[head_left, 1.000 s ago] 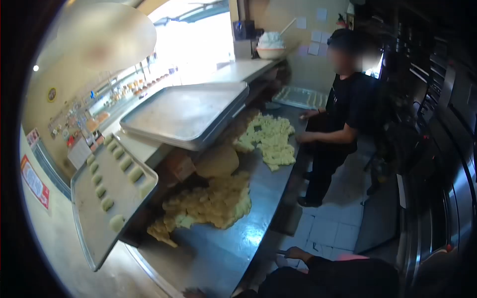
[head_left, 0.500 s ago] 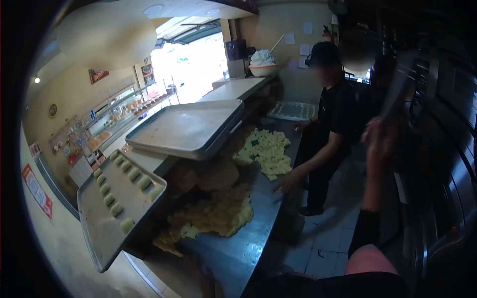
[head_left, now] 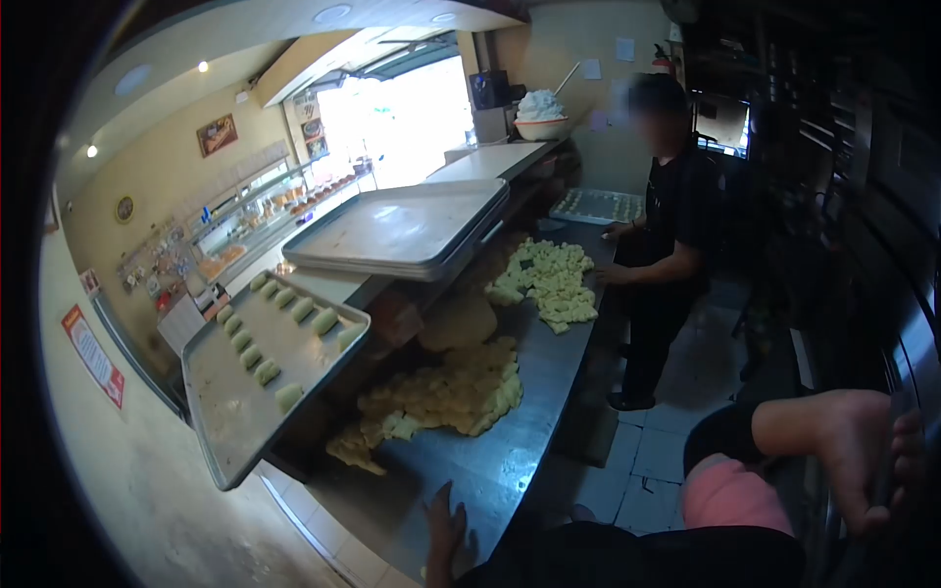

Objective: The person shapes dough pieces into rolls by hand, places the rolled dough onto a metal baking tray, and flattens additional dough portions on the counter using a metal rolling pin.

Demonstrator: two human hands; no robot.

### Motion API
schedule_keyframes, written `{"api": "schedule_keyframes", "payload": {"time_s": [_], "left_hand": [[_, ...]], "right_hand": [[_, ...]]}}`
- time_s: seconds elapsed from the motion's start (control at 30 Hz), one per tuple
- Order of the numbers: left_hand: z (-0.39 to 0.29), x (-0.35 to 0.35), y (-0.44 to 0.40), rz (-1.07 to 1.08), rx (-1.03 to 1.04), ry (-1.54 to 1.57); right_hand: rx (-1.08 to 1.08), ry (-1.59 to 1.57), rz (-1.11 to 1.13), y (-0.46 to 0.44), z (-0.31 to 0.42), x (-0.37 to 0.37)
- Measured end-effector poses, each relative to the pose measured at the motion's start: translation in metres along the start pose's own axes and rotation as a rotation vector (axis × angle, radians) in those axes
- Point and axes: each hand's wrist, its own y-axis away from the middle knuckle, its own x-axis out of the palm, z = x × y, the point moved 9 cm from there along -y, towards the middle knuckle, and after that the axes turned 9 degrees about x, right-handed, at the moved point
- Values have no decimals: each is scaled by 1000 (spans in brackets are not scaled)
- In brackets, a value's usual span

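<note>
My left hand (head_left: 446, 524) is at the near end of the metal worktable (head_left: 441, 485), its fingers apart and nothing in them. Ahead of it lies a spread of cut dough pieces (head_left: 461, 387), with a paler heap of dough pieces (head_left: 559, 279) farther back. Out to the far right, my right hand (head_left: 858, 451) has its fingers curled round a dark, narrow, flat thing (head_left: 899, 441). Shadow and the view's edge hide most of that thing, so its kind is unclear.
A baking tray (head_left: 230, 426) with rows of shaped dough stands at left. Stacked trays (head_left: 392, 225) rest on the counter. A co-worker (head_left: 676, 225) in dark clothes stands at the table's far right side, near another tray (head_left: 598, 208) of dough pieces. A heaped bowl (head_left: 541, 125) sits behind.
My right hand has swung down and right from its raised position with the long flat thing. My left hand, blurred before, shows clearly over the table. The co-worker's near arm has drawn back.
</note>
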Motion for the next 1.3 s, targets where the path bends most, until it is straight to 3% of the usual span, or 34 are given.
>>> {"api": "schedule_keyframes", "payload": {"time_s": [0.17,0.2,0.23,0.27,0.33,0.4,0.43,0.47,0.53,0.57,0.6,0.63,0.67,0.7,0.8,0.87,0.93,0.97,1.0,1.07,1.17,1.3], "left_hand": [[33,-45,62,-146,-238,76],[34,-49,69,-131,-272,52],[36,-53,82,-119,-315,27],[38,-57,97,-115,-369,6],[28,-65,116,-186,-333,37],[31,-60,146,-170,-309,-30],[24,-61,159,-117,-331,-139],[20,-63,166,-64,-349,-245],[17,-53,190,34,-395,-377],[25,-44,206,77,-420,-408],[27,-37,214,148,-395,-467],[42,-21,232,174,-456,-432],[44,-15,240,184,-499,-372],[45,-12,242,168,-511,-389],[44,-9,236,228,-510,-458],[43,-9,238,212,-514,-437],[36,-5,245,208,-527,-422],[35,-6,245,198,-525,-437],[34,-9,246,188,-525,-456],[31,-6,254,154,-536,-467],[25,0,264,67,-536,-427],[18,5,277,37,-595,-398]], "right_hand": [[439,20,-209,63,-44,13],[550,33,-58,101,-56,28],[874,-130,-6,160,-64,45],[1008,97,135,227,-53,45],[1690,51,505,396,-15,7],[2473,271,575,538,125,-112],[2650,380,742,538,199,-138],[3150,486,782,531,289,-175],[3602,204,1008,510,421,-222],[3585,54,1100,467,430,-171],[3536,137,1293,462,451,-166],[3539,-84,1330,448,460,-131],[3273,-423,1517,447,464,-101],[3198,-398,1616,445,467,-79],[2773,-749,1809,453,478,-28],[2094,-925,2069,450,482,-4],[1655,-1016,2532,454,498,-8],[1409,-1043,2616,457,506,-16],[1258,-1002,2527,462,511,-27],[1083,-972,2574,471,523,-53],[1233,-986,2644,481,535,-76],[1234,-892,2678,467,533,-69]]}}
